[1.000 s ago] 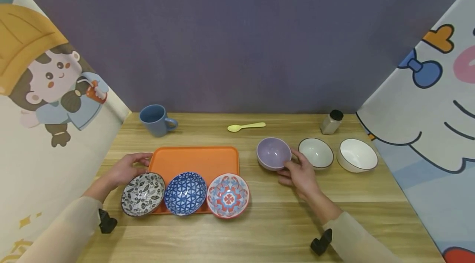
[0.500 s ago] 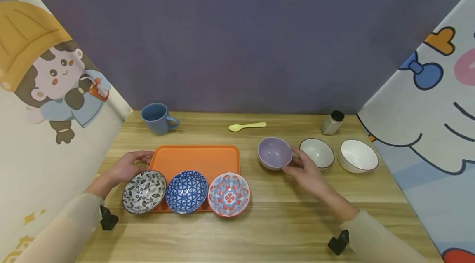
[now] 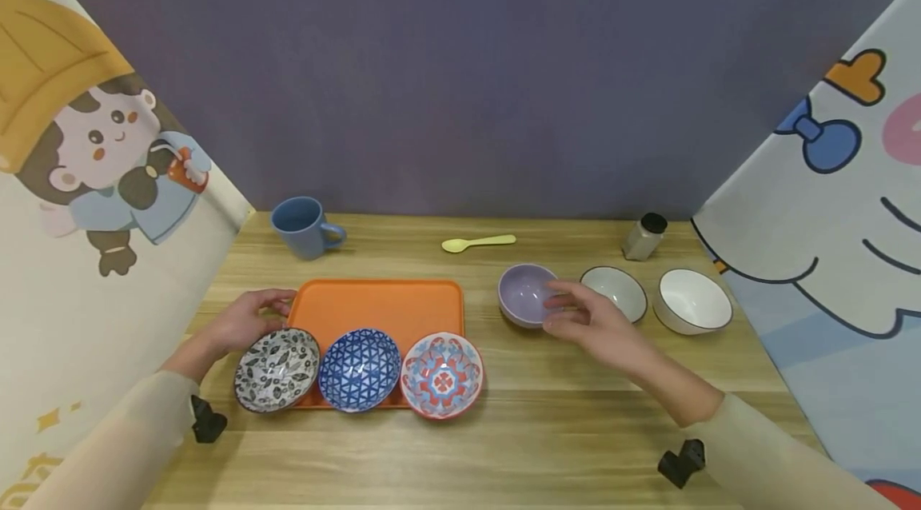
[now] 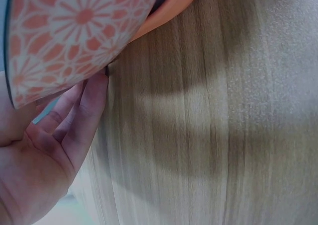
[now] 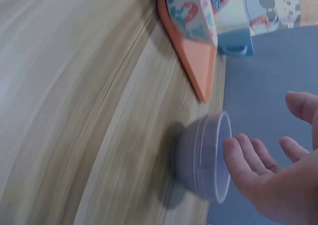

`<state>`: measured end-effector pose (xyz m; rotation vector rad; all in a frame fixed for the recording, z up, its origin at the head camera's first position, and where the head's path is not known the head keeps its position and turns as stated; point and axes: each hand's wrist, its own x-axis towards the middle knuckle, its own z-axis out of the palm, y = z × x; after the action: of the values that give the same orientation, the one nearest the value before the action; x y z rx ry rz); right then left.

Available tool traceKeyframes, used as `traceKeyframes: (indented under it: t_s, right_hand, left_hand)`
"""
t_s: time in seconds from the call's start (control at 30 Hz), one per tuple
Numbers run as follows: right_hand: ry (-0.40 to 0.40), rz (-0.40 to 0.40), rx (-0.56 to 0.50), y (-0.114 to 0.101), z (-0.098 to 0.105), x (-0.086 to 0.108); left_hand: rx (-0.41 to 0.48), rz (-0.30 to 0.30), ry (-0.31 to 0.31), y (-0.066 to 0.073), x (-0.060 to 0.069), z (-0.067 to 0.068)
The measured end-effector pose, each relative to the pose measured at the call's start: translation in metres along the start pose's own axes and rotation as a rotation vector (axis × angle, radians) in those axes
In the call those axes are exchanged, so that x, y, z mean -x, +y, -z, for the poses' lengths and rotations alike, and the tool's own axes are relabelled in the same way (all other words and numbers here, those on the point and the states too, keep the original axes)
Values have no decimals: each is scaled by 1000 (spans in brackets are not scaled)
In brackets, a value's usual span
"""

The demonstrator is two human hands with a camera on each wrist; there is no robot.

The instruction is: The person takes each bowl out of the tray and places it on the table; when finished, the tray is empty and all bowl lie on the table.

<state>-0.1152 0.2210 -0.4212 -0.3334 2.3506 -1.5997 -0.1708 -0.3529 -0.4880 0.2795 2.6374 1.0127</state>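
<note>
Head view: tray holds three bowls (purple bowl nearby)

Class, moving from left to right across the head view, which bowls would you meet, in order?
Black-and-white leaf-patterned round bowl → blue-and-white triangle-patterned round bowl → red-blue-white flower-patterned round bowl → purple round bowl → pale grey round bowl with dark rim → white round bowl with dark rim.

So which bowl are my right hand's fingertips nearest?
The purple bowl: the fingertips are at its rim. The pale bowls sit further right, the patterned bowls further left.
</note>
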Motion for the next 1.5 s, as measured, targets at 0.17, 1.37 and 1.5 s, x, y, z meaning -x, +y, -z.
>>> traceKeyframes:
  t_s: [0.17,1.37,1.5]
  right_hand:
    - [-82,-2,-80,-8,-21,-11]
    - [-342,-155,-372,29,-106,-26]
    - [-336,-173,-391,28,-108,-25]
  left_hand:
    - [7,14,-11,1,1,0]
    - [33,16,-11,2,3,1]
    - [35,19,-11,2,3,1]
